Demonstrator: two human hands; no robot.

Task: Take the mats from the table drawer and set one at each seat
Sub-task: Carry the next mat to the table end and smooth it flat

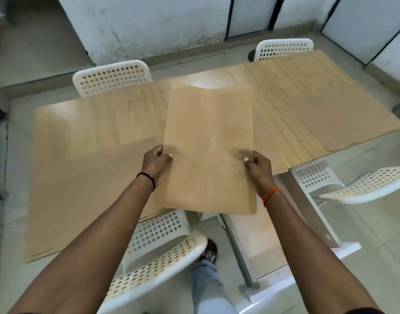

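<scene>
Head view: tan, slightly bowed mat [208,150], side edges pinched by left hand [154,163]; right hand [259,167].

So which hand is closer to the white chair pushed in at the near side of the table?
Left. The left hand grips the mat almost above that chair; the right hand grips the mat's opposite edge, farther away.

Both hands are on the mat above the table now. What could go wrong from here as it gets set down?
1. The mat is held only at its side edges by the left hand and right hand, and its far end curls, so it may land folded or skewed.
2. It matches the table in colour, so a crooked placement is easy to miss.
3. The open drawer juts out beside the near chair; a step could catch it.
</scene>
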